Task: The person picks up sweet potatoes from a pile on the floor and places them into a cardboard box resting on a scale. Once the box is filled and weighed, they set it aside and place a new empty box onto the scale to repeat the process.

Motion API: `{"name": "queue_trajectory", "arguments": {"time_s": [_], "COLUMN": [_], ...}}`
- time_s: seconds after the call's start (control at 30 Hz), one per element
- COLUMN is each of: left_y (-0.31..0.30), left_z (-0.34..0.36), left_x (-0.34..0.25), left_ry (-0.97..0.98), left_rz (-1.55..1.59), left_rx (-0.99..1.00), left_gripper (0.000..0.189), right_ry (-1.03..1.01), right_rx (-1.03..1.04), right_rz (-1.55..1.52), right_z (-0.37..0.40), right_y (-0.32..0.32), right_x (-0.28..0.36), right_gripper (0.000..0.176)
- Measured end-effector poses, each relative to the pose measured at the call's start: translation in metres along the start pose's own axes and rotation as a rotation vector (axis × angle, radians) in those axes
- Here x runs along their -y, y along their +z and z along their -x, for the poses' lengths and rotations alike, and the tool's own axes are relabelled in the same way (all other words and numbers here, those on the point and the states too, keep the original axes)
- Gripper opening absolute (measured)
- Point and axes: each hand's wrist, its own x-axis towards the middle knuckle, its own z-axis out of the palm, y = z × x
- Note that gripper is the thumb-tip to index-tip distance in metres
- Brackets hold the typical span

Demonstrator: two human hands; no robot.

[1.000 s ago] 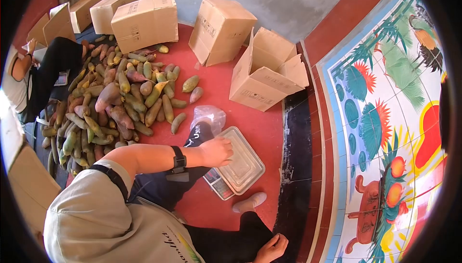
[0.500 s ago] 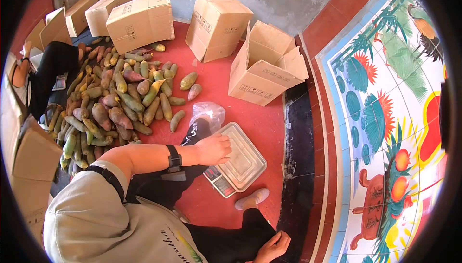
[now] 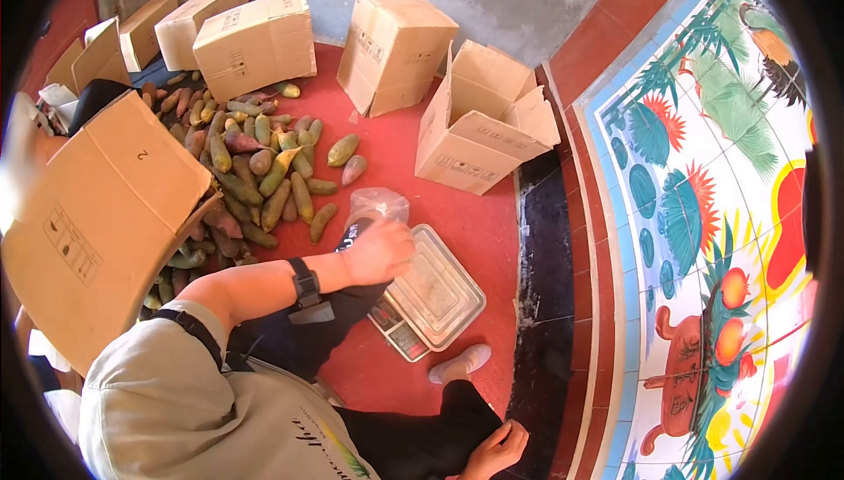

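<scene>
My left hand (image 3: 378, 253), with a black band and device on its wrist, hovers over my lower leg, left of a shallow metal tray (image 3: 440, 291). Its fingers look bent and are blurred. The tray rests on a digital scale (image 3: 397, 332), whose keypad sticks out at the near left. Just beyond the hand, a clear plastic bag (image 3: 391, 205) lies by my foot. My right hand (image 3: 497, 450) rests on my black-trousered knee, fingers curled with nothing visible in them. A pile of long green, brown and purplish vegetables (image 3: 255, 159) spreads out ahead on the left.
A large cardboard box (image 3: 114, 207) tilts over the pile's left side, covering part of it and most of a person there. An open carton (image 3: 475, 146) and a closed carton (image 3: 396, 54) stand ahead; several more line the wall. A painted tile wall (image 3: 703, 243) bounds the right.
My left hand has lifted off the tray and shifted left, toward the plastic bag. The big box at left has swung up over the pile. My right hand has stayed on the knee.
</scene>
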Motion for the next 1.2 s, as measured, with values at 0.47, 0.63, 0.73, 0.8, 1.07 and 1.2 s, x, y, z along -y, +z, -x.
{"name": "queue_trajectory", "arguments": {"time_s": [0.47,0.63,0.73,0.8,1.07,1.2], "left_y": [-0.107,-0.15,-0.17,-0.188,-0.225,-0.247], "left_z": [0.098,0.129,0.144,0.144,0.064,0.007], "left_x": [0.128,0.162,0.171,0.176,0.178,0.18], "left_ry": [-0.604,-0.799,-0.88,-0.78,-0.508,-0.304], "left_rz": [-1.02,-0.968,-0.957,-0.92,-0.946,-1.002], "left_rx": [1.237,1.495,1.337,1.33,0.73,0.431], "left_gripper": [0.062,0.07,0.069,0.066,0.042,0.041], "right_ry": [0.036,0.015,0.012,0.042,0.027,0.022], "right_rx": [0.019,0.019,0.02,0.02,0.032,0.011], "right_rz": [-0.062,-0.028,-0.021,-0.111,-0.079,-0.089], "right_z": [-0.001,-0.002,0.001,0.006,0.004,0.003], "right_y": [-0.003,-0.004,0.0,0.008,0.01,0.012], "right_x": [0.001,-0.001,-0.005,-0.008,-0.005,-0.003], "right_gripper": [0.012,0.013,0.015,0.01,0.01,0.009]}}
